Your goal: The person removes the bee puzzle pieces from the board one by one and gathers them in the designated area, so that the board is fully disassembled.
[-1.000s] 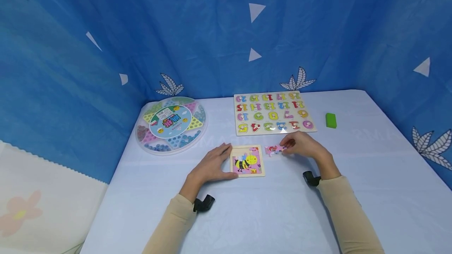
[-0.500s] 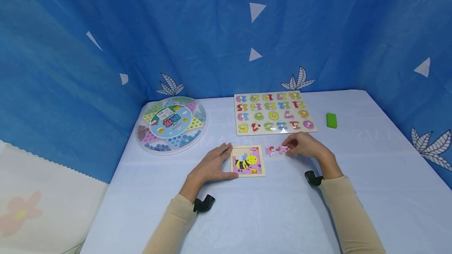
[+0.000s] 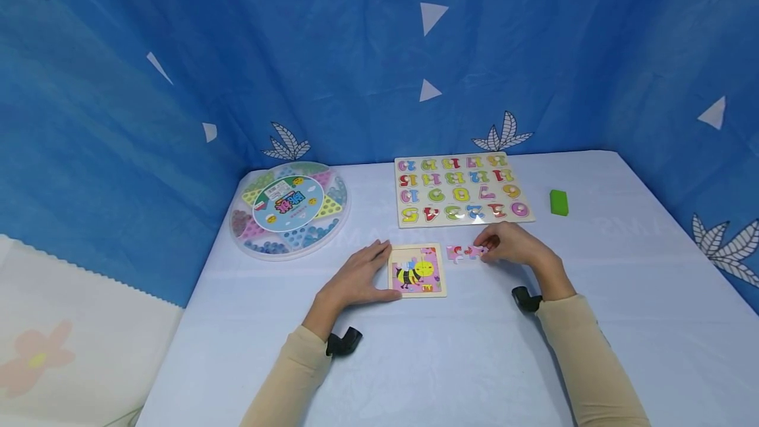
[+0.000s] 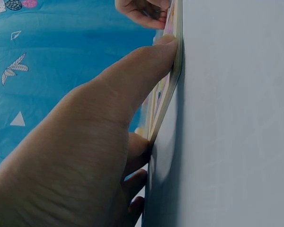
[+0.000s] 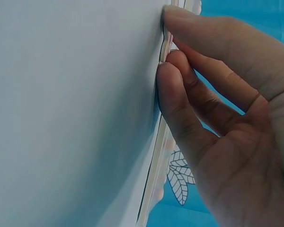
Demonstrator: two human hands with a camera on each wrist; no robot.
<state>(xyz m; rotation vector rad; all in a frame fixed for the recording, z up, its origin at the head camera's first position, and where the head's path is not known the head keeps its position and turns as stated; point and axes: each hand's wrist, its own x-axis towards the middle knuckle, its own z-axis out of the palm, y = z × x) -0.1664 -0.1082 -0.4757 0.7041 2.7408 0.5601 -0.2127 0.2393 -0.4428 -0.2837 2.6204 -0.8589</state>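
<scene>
Bee puzzle [image 3: 418,272]: head view shows picture, left wrist mainly edge.

Curtained-off tabletop booth, bldg. type unclear: blue leaf-print drapes [image 3: 332,51] hang behind & beside white-covered tbl. [image 3: 450,361] w/ number puzzle [image 3: 462,188].

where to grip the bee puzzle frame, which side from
Probably span the near and far edges of the bee puzzle frame from its left: it lies flat and square, and the right hand and pink pieces are beyond its right edge.

Left hand [image 3: 356,277] touches bee puzzle [image 3: 418,273] beside pink pieces [image 3: 466,253].
</scene>
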